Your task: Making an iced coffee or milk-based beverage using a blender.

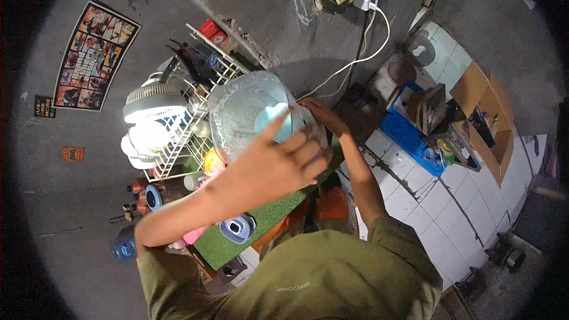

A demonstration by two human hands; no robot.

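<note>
A large, cloudy, translucent plastic container (238, 109) stands over the green turf-like mat (266, 220), its opening out of clear view. My left hand (280, 160) is in front of it, back of the hand up, index finger stretched out and the other fingers bent; what lies beneath the palm is hidden. A light teal round shape (275, 120) shows through or within the container, beyond the index finger. At the container's right side, my right hand (322, 115) holds its edge, fingertips partly hidden. A grey-blue squarish object (238, 229) lies on the mat near my left forearm.
On the left, a white wire dish rack (171, 160) holds dishes beside a lit lamp (155, 102). Wall sockets with white cables (378, 46) are above. A blue tray (404, 135) and an open cardboard box (502, 142) stand on white tiles at right.
</note>
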